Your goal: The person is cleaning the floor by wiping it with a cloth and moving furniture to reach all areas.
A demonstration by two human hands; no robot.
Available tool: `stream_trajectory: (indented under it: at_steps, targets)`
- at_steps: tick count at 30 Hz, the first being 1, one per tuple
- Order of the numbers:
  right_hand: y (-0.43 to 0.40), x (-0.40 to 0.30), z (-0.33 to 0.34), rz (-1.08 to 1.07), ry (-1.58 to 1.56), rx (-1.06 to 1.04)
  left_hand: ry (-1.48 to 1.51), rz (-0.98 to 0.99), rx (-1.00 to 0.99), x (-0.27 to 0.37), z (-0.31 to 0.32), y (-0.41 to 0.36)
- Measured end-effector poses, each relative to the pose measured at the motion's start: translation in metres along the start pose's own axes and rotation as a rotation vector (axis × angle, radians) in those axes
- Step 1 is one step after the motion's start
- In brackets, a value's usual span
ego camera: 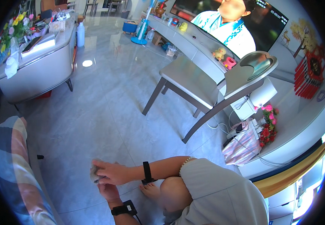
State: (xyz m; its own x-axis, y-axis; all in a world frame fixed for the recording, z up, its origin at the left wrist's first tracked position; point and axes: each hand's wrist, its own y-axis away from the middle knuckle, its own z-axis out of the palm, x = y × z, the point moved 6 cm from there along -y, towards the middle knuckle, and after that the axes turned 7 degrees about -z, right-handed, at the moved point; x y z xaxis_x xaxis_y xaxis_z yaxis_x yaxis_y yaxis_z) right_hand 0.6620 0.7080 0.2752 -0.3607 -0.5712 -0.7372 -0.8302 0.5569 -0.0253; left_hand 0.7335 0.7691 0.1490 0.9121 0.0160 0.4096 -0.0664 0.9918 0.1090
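Note:
A small grey cloth (94,172), bunched up, is held above the tiled floor (95,132) near the sofa. My right hand (113,172) grips it from above, fingers bent around it. Just below, my left hand (109,191) meets the cloth's lower edge and the right fingers; its fingertips are partly hidden. Both wrists wear black straps, the left one with a small black box (130,207). My bent knee (176,194) and bare foot (150,191) are close by the forearms.
A grey chair (190,80) stands ahead, before a long TV cabinet (179,39). Cables (221,125) and a striped cloth bag (242,146) lie to the right. At left are a sofa with a patterned cover (13,157) and a loaded coffee table (41,73). A fan base (139,40) stands farther off.

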Motion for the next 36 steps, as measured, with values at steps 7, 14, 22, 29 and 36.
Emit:
stream_trajectory:
  at_steps: [7, 14, 22, 29, 36]
  targets:
    - [0.017, 0.069, 0.117, -0.061, -0.247, -0.335, -0.293, -0.109, 1.057, -0.01, -0.264, 0.094]
    - [0.041, 0.167, 0.131, -0.142, 0.509, -0.151, -1.554, -0.11, 0.889, -0.009, -0.18, 0.072]
    - [-0.026, 0.129, 0.169, -0.337, 0.38, -0.173, -2.178, -0.552, 0.892, 0.055, -0.16, 0.129]
    - [-0.008, 0.171, 0.144, -0.309, 0.355, -0.058, -2.134, -0.667, 0.78, 0.039, -0.16, 0.112]
    - [0.15, 0.296, 0.027, 0.457, 0.643, 0.083, -2.201, -0.808, 0.697, 0.051, -0.157, 0.117]
